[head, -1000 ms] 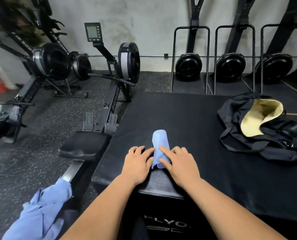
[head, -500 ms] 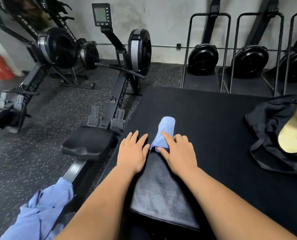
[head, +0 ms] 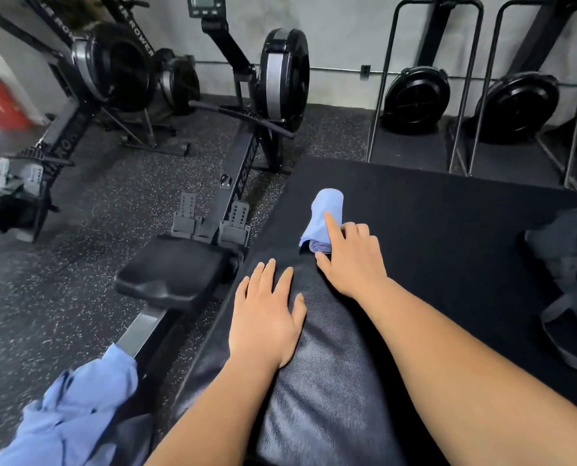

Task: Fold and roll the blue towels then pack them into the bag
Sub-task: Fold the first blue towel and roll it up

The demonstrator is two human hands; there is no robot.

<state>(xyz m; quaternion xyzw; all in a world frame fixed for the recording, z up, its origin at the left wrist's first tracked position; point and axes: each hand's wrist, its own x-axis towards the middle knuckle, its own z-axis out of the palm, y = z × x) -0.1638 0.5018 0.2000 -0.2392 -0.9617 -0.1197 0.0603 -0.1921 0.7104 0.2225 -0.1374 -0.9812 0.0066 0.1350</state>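
Head view. Black platform (head: 448, 213) fills the right half, with the bag (head: 569, 264) at its right edge, mostly cut off and its mouth not visible. Loose towels (head: 71, 415) are heaped bottom left by the rower rail (head: 142, 331). Left hand (head: 266, 317) lies flat on the pad (head: 320, 381), fingers spread, not touching the roll. Right hand (head: 351, 257) has its index finger on top of the roll (head: 325, 210) and its thumb at the near end, a light pinch. The roll sits mid-platform, well apart from the bag. Risk: a corner flap sticks out at the near end, so a one-hand lift likely unrolls it. The bag may need the left hand to open it.
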